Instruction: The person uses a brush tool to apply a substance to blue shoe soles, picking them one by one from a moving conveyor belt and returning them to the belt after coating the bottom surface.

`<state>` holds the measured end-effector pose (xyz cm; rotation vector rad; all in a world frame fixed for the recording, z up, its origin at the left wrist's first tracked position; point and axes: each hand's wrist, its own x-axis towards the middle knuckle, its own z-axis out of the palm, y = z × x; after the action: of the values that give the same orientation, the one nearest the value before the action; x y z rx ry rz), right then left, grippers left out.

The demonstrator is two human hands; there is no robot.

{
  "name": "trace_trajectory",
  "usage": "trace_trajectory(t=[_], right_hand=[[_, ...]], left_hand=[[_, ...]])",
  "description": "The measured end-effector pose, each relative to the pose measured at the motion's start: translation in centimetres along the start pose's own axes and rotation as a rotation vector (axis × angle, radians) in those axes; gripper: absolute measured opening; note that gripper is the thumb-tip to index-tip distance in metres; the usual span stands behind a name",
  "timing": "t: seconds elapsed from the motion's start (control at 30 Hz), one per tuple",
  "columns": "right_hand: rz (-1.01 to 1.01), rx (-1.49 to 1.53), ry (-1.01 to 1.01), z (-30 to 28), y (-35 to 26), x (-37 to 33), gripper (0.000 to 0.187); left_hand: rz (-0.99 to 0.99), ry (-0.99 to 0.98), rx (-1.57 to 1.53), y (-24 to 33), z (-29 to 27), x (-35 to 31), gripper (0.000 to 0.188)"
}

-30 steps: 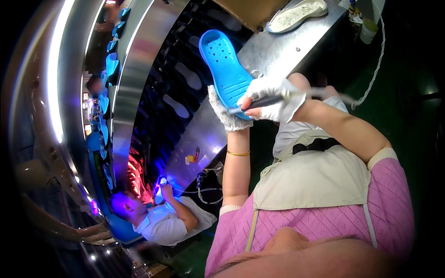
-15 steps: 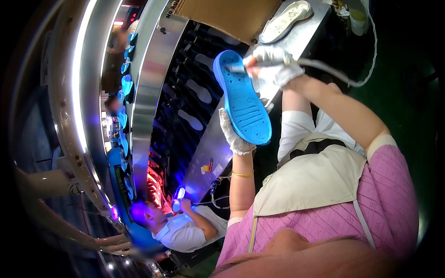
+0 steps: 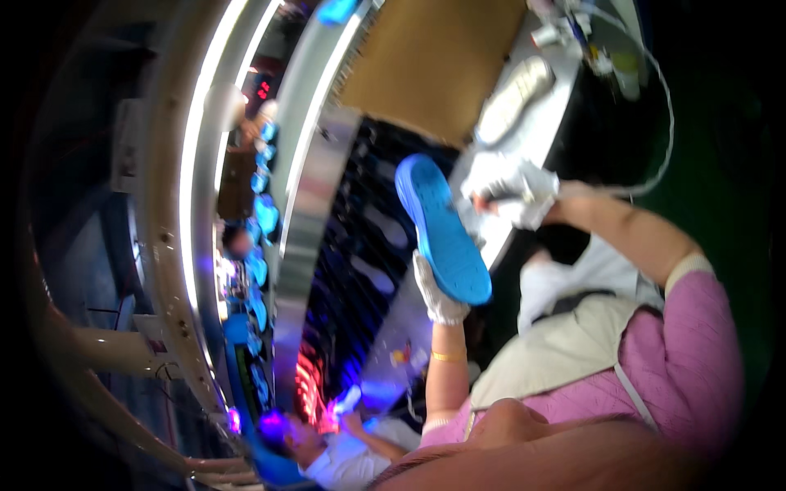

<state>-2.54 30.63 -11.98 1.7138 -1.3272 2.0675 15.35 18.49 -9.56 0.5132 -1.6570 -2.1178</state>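
A bright blue shoe sole (image 3: 453, 245) is tilted up in front of me, its inner face with small holes toward me. My left hand (image 3: 440, 293), in a whitish knit glove, grips its lower edge near the heel. My right hand (image 3: 509, 192), also gloved, is closed beside the sole's right edge, slightly apart from it. Motion blur mostly hides the slim brush in its fingers; a white tube (image 3: 626, 191) trails from behind that wrist.
On the metal ledge (image 3: 524, 151) lies a white sole (image 3: 516, 100), with a cardboard sheet (image 3: 434, 61) beside it. A dark conveyor (image 3: 372, 221) carries pale soles. A co-worker (image 3: 344, 454) in a white shirt works at lower left. A yellowish cup (image 3: 626, 75) stands at upper right.
The view has shifted, so everything sits lower and further right. My right hand has drawn back from the sole's inner face, where the brush tip was touching. My left hand keeps its grip.
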Motion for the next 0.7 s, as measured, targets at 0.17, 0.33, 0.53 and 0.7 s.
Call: trace_trajectory(t=[0.17, 0.33, 0.53, 0.7], right_hand=[[0.446, 0.431, 0.118, -1.0, -1.3, 0.1, 0.012], [0.645, 0.377, 0.26, -1.7, 0.1, -0.2, 0.012], [0.8, 0.679, 0.745, 4.3, 2.9, -9.3, 0.021], [0.803, 0.662, 0.892, 12.4, 2.0, -9.4, 0.033]], left_hand=[[0.101, -0.332, -0.379, 6.1, -1.9, 5.2, 0.075], [0.354, -0.492, -0.173, 18.6, 0.2, 14.1, 0.076], [0.525, -0.413, 0.361, 25.9, 4.4, 25.6, 0.074], [0.82, -0.276, 0.616, 29.8, 6.1, 27.9, 0.073]])
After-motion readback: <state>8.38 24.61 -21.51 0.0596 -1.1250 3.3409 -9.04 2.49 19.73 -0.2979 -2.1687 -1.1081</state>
